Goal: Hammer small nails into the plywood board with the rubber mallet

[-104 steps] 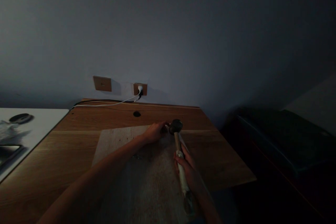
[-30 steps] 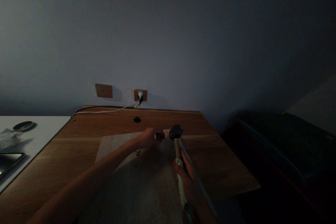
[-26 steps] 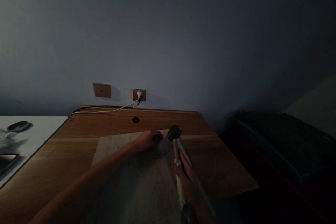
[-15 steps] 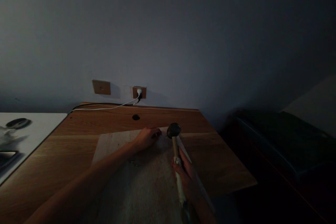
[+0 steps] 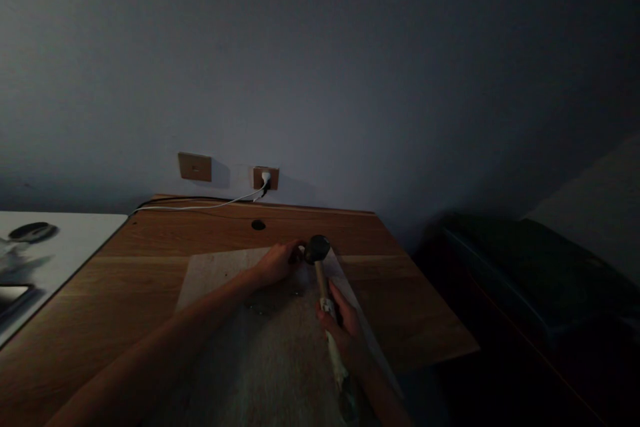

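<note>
The person's left forearm (image 5: 175, 337) and right forearm (image 5: 381, 387) are bare, slender, tapering at the wrists; left grip (image 5: 275, 263) and right grip (image 5: 347, 332) are bare human hands, details dimmed by shadow.

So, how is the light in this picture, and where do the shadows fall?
Head view: dim overall, the wall paler at left, the lower right corner nearly black; head view: a soft shadow just right of the left wall plate; head view: the board dark near the left hand, small bits on it unclear.
</note>
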